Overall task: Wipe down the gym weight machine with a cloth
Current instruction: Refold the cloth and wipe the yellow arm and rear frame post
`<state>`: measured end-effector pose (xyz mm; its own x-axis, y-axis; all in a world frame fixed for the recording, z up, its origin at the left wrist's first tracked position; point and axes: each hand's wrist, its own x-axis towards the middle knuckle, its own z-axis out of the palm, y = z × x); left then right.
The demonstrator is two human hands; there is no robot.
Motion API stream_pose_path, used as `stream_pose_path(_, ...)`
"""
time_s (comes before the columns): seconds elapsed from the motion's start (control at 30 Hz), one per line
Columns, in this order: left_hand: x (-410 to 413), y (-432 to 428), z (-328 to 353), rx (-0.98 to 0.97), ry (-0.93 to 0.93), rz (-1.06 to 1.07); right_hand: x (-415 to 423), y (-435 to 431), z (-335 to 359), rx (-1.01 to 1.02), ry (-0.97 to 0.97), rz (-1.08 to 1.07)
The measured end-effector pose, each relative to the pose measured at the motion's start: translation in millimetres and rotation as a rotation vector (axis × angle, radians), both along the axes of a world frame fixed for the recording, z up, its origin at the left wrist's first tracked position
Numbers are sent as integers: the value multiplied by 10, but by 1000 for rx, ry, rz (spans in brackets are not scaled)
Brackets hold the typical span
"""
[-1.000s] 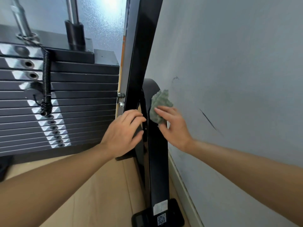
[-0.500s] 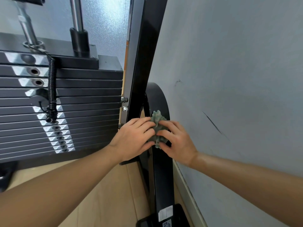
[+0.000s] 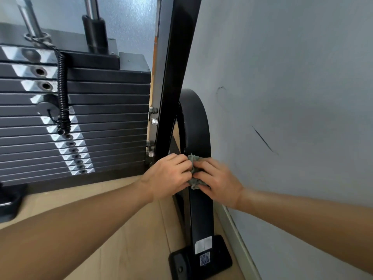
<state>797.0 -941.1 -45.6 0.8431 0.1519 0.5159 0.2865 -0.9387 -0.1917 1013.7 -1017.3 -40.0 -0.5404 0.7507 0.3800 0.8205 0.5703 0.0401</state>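
Observation:
A crumpled grey-green cloth (image 3: 194, 170) lies bunched against the black curved frame leg (image 3: 198, 126) of the weight machine, low down near the wall. My left hand (image 3: 168, 175) and my right hand (image 3: 219, 181) meet on it, fingers of both curled round the cloth from either side. Most of the cloth is hidden under my fingers. A black slanted upright (image 3: 175, 77) of the frame rises just left of the curved leg.
The black weight stack (image 3: 90, 122) with its coiled selector-pin cord (image 3: 62, 93) stands to the left. The grey wall (image 3: 292, 98) runs close along the right. The frame's foot (image 3: 201, 259) rests on the wooden floor (image 3: 121, 239).
The cloth slid down the curved leg with my right hand. My left hand left the upright and joined the right hand on the cloth.

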Motion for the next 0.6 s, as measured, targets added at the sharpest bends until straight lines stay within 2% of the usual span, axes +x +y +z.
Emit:
stream_pose_path(0.13,14,-192,-214,31,100,-105,55,-263,-235,-74,-142,37)
stream_pose_path(0.3,42,-257,-244,41,138,-107,51,-345,-270,-106,-122,8)
stream_pose_path(0.37,51,-227,-209,47,113,-68,43,-296,-213,-83,-63,-9)
stream_pose_path(0.6,76,62,156,-88,-166,231,-74,178,170,68,236,-210)
